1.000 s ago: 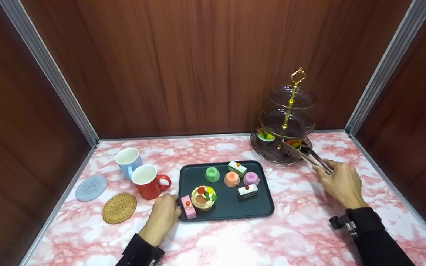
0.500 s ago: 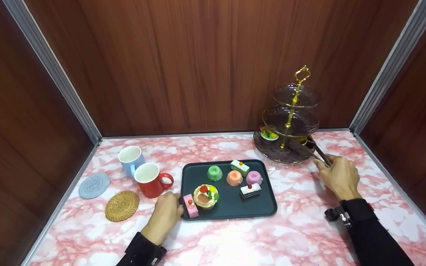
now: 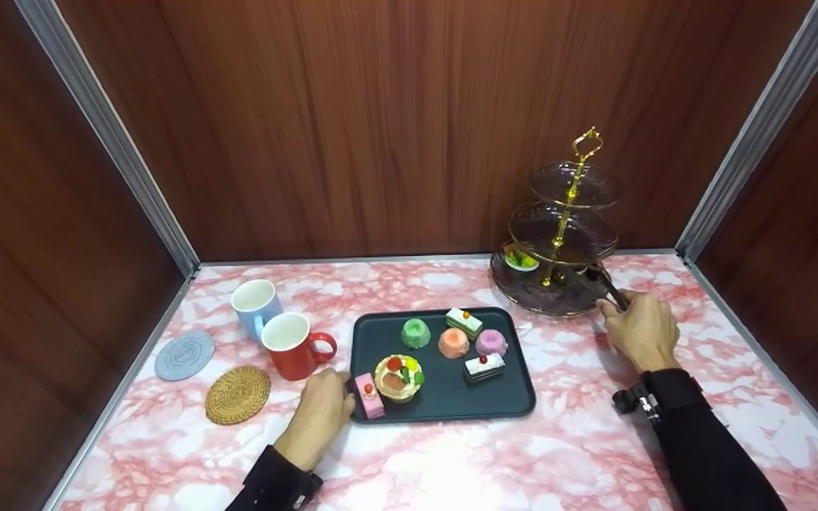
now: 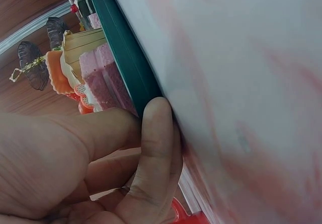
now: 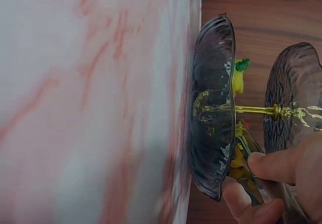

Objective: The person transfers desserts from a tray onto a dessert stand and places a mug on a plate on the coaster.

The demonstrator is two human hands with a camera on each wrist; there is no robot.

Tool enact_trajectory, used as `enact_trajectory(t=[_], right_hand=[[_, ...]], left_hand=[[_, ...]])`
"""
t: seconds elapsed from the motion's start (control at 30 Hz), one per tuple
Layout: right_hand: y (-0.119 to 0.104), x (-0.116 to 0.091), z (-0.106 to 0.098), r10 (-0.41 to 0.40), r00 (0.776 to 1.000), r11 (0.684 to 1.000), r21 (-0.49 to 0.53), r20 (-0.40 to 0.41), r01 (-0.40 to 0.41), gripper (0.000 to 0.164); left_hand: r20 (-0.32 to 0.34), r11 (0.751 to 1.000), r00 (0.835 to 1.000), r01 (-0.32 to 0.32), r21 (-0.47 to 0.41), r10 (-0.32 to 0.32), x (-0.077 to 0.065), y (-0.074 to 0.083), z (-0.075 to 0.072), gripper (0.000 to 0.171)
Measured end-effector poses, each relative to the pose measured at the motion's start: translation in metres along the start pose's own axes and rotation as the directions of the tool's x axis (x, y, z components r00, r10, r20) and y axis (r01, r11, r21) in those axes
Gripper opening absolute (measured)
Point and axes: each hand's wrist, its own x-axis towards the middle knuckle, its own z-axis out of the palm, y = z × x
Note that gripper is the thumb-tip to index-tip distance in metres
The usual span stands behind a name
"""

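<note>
My left hand (image 3: 320, 408) pinches the left rim of a dark green tray (image 3: 444, 397); the left wrist view has thumb and fingertips at that rim. Beside them on the tray lie a pink cake slice (image 3: 369, 396) and a fruit tart (image 3: 399, 378). My right hand (image 3: 642, 330) grips metal tongs (image 3: 619, 292), their tips reaching in over the bottom plate (image 3: 547, 301) of a three-tier stand, below the middle plate (image 3: 558, 231). Yellow and red bits (image 5: 236, 158) show by the tongs in the right wrist view. A small cup of fruit (image 3: 520, 259) sits on the bottom plate's left.
Green (image 3: 416, 333), orange (image 3: 454, 343) and purple (image 3: 491, 342) domed sweets and two white-topped cake slices (image 3: 483, 367) share the tray. Left of it stand a red mug (image 3: 292, 351) and a blue mug (image 3: 254, 301), near a woven coaster (image 3: 237, 394) and a grey coaster (image 3: 184, 355).
My right hand with the tongs has moved closer to the stand. The second fruit piece, seen by the tong tips earlier, is now hidden in the head view. My left hand stays at the tray.
</note>
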Motion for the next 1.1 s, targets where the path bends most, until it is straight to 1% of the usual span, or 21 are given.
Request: enact_trajectory(t=[0.1,0.37,0.53,0.6,0.73,0.9,1.1], right_hand=[[-0.002,0.002,-0.001,0.009,1.0,1.0,-0.007,0.015,-0.008,0.033],[-0.002,-0.004,-0.002,0.023,0.999,1.0,-0.014,0.04,-0.023,0.04],[0.001,-0.008,-0.004,0.01,1.0,1.0,0.0,-0.002,-0.01,0.036],[0.001,-0.011,-0.006,-0.001,1.0,1.0,0.005,-0.016,0.001,0.038],[0.002,-0.016,-0.011,-0.004,1.0,1.0,0.009,-0.024,0.004,0.047],[0.002,-0.022,-0.02,0.005,1.0,1.0,0.011,-0.012,-0.005,0.046],[0.003,-0.03,-0.031,0.007,1.0,1.0,-0.002,0.003,-0.007,0.056]], left_hand=[[0.008,1.0,1.0,0.007,-0.004,-0.007,0.002,0.0,0.0,0.012],[0.004,1.0,1.0,-0.002,-0.003,0.002,0.001,0.001,0.0,0.009],[-0.008,1.0,1.0,-0.014,0.007,0.014,0.001,0.001,0.0,0.008],[-0.015,1.0,1.0,-0.02,0.01,0.02,0.001,0.001,0.001,0.009],[-0.015,1.0,1.0,-0.019,0.008,0.02,0.001,0.001,0.001,0.009],[-0.019,1.0,1.0,-0.02,-0.002,0.02,0.0,0.001,0.0,0.01],[0.001,1.0,1.0,0.001,-0.015,-0.001,0.0,0.001,0.001,0.009]])
